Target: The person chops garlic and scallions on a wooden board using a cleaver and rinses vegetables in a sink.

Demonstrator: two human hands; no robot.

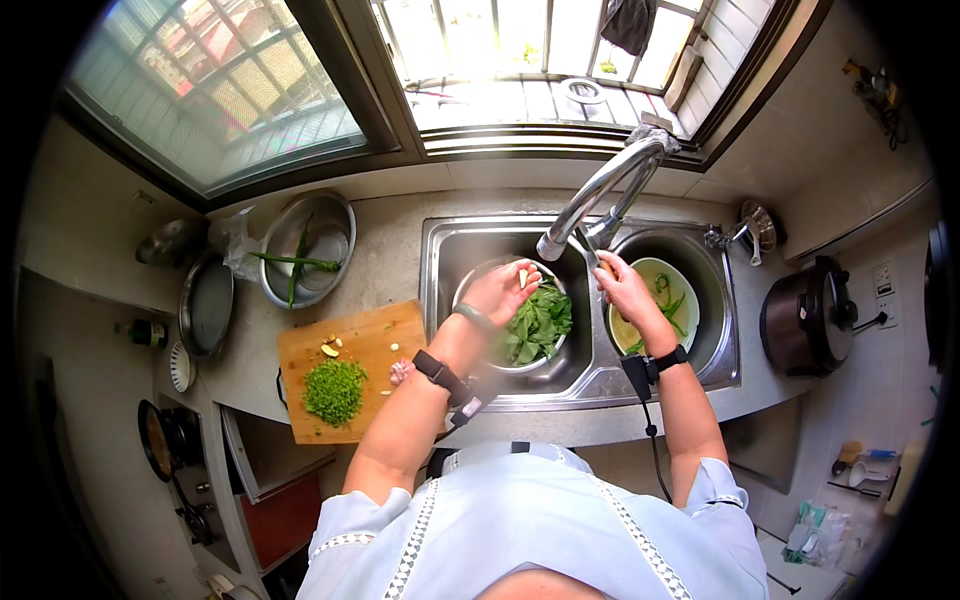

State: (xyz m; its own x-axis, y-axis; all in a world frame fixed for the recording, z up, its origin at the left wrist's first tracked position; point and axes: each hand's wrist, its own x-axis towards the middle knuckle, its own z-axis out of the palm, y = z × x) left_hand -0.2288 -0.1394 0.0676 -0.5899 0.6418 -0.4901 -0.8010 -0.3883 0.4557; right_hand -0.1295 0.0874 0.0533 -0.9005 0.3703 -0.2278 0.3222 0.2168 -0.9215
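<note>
Over the left basin of the steel sink, my left hand (508, 292) holds a pale peeled garlic clove (523, 278) at its fingertips. Leafy greens (541, 322) fill a bowl just beneath it. My right hand (626, 289) grips the wooden handle of a knife (604, 265), its blade pointing up beside the faucet (600, 187). Below that hand, in the right basin, green peppers (673, 306) lie in a bowl of cloudy water. On a wooden cutting board (405, 322) are chopped greens (334, 392), a garlic bulb (401, 370) and a few loose cloves.
A steel bowl (330, 225) with long green peppers (298, 262) stands behind the board. An oval pan (204, 307) leans farther left. An electric pressure cooker (802, 319) stands right of the sink. The faucet arches over the sink near my right hand.
</note>
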